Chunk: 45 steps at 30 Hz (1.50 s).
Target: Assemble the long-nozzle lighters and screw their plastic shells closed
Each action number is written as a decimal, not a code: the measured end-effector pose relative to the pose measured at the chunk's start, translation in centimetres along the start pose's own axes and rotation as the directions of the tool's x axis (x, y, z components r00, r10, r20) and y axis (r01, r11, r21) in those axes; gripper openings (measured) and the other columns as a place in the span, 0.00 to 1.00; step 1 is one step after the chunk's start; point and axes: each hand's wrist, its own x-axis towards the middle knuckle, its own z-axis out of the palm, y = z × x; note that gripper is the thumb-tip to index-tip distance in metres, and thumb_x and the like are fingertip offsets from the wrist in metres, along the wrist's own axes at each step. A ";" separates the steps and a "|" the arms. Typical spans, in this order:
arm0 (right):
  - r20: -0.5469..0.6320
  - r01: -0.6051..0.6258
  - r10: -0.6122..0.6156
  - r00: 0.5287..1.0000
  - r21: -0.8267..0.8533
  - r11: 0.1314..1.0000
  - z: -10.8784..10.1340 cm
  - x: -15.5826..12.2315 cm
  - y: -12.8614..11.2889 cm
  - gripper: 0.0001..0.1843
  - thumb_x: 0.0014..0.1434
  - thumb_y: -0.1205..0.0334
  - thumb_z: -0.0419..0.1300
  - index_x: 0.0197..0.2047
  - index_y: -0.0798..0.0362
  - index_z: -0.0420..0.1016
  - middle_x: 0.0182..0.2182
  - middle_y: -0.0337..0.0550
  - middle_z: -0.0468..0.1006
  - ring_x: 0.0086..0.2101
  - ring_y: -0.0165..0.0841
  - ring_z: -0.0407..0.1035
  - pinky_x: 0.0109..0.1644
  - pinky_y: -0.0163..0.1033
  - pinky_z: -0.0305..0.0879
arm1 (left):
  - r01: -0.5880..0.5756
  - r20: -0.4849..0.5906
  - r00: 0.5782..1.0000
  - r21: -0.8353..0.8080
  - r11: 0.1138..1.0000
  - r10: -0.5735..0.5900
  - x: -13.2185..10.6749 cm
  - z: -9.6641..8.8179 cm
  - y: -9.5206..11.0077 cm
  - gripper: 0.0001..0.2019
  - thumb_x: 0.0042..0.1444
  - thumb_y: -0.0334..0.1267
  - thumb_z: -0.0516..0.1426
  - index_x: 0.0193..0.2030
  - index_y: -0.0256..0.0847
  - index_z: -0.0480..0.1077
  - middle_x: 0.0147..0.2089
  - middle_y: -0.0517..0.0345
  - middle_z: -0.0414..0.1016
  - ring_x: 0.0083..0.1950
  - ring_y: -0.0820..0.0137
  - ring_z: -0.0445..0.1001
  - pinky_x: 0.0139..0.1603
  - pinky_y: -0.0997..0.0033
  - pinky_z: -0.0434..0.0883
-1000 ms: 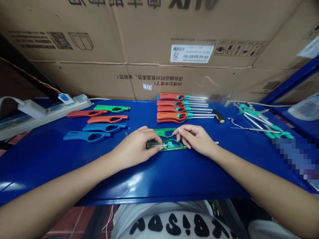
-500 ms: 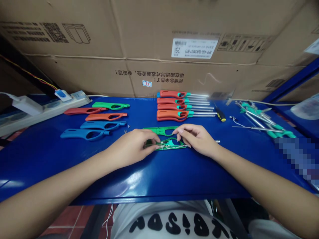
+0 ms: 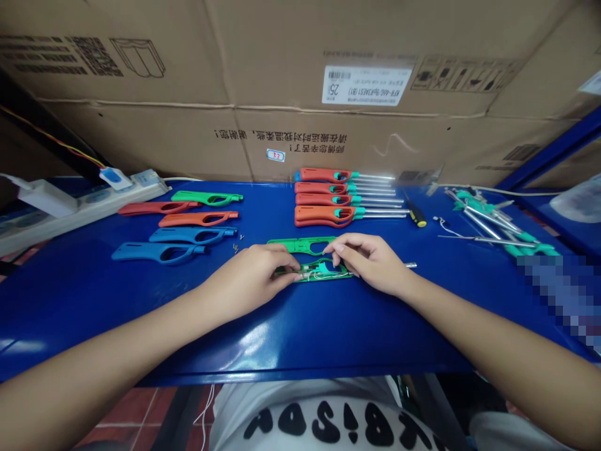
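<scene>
A green lighter shell half [image 3: 323,271] with a teal trigger and thin wires inside lies on the blue table [image 3: 94,294]. My left hand [image 3: 251,279] pinches its left end, fingers curled over it. My right hand [image 3: 369,260] rests on its right side, fingertips pressed at the trigger area. A metal tube tip [image 3: 410,265] sticks out past my right hand. A second green shell half [image 3: 300,245] lies just behind the first.
Empty shell halves in green, red and blue [image 3: 188,219] lie at the left. Several assembled red lighters [image 3: 338,197] sit behind. A screwdriver [image 3: 416,215] and teal-ended metal tubes [image 3: 493,228] lie at the right. A power strip [image 3: 70,203] sits far left, with cardboard boxes [image 3: 300,88] behind.
My left fingers have crept right along the shell toward the wires. The right hand has hardly moved.
</scene>
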 end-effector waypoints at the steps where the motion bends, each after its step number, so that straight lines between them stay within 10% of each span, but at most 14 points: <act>1: -0.001 -0.001 0.001 1.000 0.000 1.000 0.0 0.0 0.0 0.19 0.64 0.45 0.59 0.38 0.54 0.77 0.29 0.40 0.76 0.20 0.24 0.57 0.23 0.34 0.57 | -0.004 -0.004 1.000 0.004 1.000 0.004 0.0 0.1 0.0 0.09 0.66 0.38 0.58 0.46 0.42 0.80 0.45 0.53 0.81 0.45 0.63 0.79 0.47 0.64 0.72; 22: -0.006 0.108 -0.109 0.994 -0.128 0.986 0.1 -0.2 0.0 0.14 0.66 0.52 0.58 0.42 0.52 0.79 0.33 0.42 0.78 0.27 0.28 0.65 0.29 0.35 0.60 | 0.054 -0.014 0.998 -0.013 0.998 -0.054 0.0 -0.2 0.0 0.04 0.61 0.36 0.62 0.40 0.42 0.80 0.42 0.56 0.80 0.39 0.66 0.78 0.39 0.70 0.70; 28: 0.168 0.352 -0.310 0.936 -0.380 0.855 0.3 -1.1 -0.4 0.15 0.64 0.61 0.59 0.53 0.49 0.78 0.43 0.43 0.82 0.23 0.26 0.66 0.29 0.36 0.66 | 0.041 -0.003 0.999 0.003 0.999 -0.041 -0.1 -0.3 -0.2 0.06 0.59 0.36 0.64 0.43 0.44 0.81 0.43 0.55 0.80 0.36 0.67 0.78 0.37 0.71 0.71; 34: 0.367 0.539 -0.402 0.839 -0.459 0.706 0.1 -1.4 -0.5 0.21 0.64 0.65 0.59 0.60 0.46 0.76 0.54 0.41 0.81 0.53 0.36 0.77 0.57 0.42 0.73 | 0.036 -0.016 0.999 -0.003 0.999 -0.036 -0.2 -0.1 -0.3 0.04 0.59 0.35 0.64 0.41 0.43 0.80 0.43 0.55 0.81 0.37 0.67 0.78 0.37 0.71 0.71; 45: 0.427 0.579 -0.396 0.813 -0.667 0.469 0.4 -2.1 -0.9 0.19 0.67 0.63 0.56 0.59 0.47 0.77 0.54 0.40 0.80 0.47 0.37 0.80 0.42 0.39 0.75 | 0.032 -0.017 0.999 -0.003 0.999 -0.032 0.0 -0.4 -0.2 0.04 0.57 0.34 0.65 0.39 0.43 0.83 0.41 0.54 0.82 0.39 0.64 0.79 0.39 0.69 0.73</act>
